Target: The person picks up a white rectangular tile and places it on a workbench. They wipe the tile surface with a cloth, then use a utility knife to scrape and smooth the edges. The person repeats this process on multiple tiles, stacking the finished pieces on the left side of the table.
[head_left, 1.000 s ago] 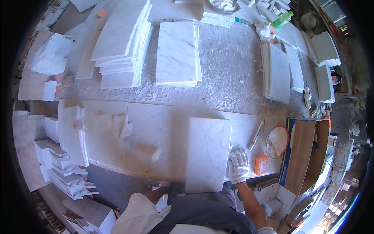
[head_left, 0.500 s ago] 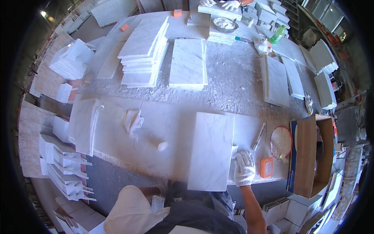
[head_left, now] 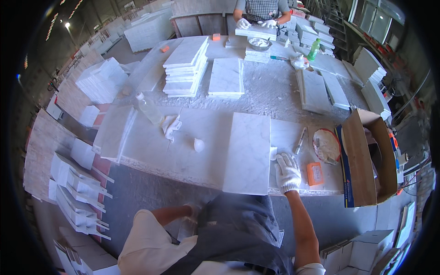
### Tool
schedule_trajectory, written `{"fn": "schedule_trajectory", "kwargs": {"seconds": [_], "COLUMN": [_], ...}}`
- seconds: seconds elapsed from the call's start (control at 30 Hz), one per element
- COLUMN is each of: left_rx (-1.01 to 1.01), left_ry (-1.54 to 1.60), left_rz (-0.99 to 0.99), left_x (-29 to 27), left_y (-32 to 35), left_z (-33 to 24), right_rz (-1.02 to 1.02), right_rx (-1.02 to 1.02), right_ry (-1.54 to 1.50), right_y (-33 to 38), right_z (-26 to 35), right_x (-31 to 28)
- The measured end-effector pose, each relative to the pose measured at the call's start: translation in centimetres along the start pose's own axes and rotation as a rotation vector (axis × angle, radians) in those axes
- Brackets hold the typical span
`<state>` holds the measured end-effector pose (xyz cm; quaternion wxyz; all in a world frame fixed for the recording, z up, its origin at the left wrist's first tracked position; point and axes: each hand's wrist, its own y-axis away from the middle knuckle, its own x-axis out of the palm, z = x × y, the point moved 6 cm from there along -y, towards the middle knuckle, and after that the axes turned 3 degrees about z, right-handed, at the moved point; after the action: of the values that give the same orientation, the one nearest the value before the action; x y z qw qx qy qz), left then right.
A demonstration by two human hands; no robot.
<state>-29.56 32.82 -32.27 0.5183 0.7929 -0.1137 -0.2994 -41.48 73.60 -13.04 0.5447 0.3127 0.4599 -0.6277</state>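
Note:
My right hand [head_left: 288,174], in a white knit glove, rests flat on the worktable with its fingers stretched out. It lies just right of a white marble slab [head_left: 247,153] with faint grey veins, whose near end reaches the table's front edge. A small white piece [head_left: 273,153] sits between the fingertips and the slab. An orange block [head_left: 315,173] and a white marker pen [head_left: 301,140] lie close by on the right. My left hand [head_left: 192,211] hangs low by my dark apron [head_left: 238,220]; its fingers are hidden.
A round dish of white paste [head_left: 326,145] and an open cardboard box [head_left: 366,160] stand right. Left are a rounded white lump [head_left: 198,145], a cloth [head_left: 171,127] and a bottle [head_left: 149,110]. Slab stacks [head_left: 185,68] stand farther back. A co-worker's gloved hands [head_left: 256,23] touch another slab.
The view has tilted upward, bringing more of the co-worker into sight. My right hand remains flat beside the slab, and my left arm stays low by my apron.

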Motion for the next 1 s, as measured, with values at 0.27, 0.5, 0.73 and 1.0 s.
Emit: {"fn": "schedule_trajectory", "kwargs": {"seconds": [0.27,0.5,0.73,1.0], "left_rx": [-0.041,0.369,-0.147,-0.438], "left_ry": [-0.112,-0.165,-0.2,0.188], "left_rz": [-0.127,-1.148,-1.31,-1.267], "left_x": [-13.9,-26.8,-35.9,-40.6], "left_y": [11.5,17.2,10.8,8.3], "left_z": [-5.6,-13.7,-10.9,-3.6], "right_rz": [0.059,-0.007,-0.016,0.03], "right_rx": [-0.035,-0.032,-0.042,-0.024], "right_ry": [0.086,0.047,0.032,0.068], "right_y": [0.4,0.9,0.8,0.6], "right_z": [0.4,0.1,0.3,0.2], "right_x": [-0.6,-0.5,-0.8,-0.1]}}
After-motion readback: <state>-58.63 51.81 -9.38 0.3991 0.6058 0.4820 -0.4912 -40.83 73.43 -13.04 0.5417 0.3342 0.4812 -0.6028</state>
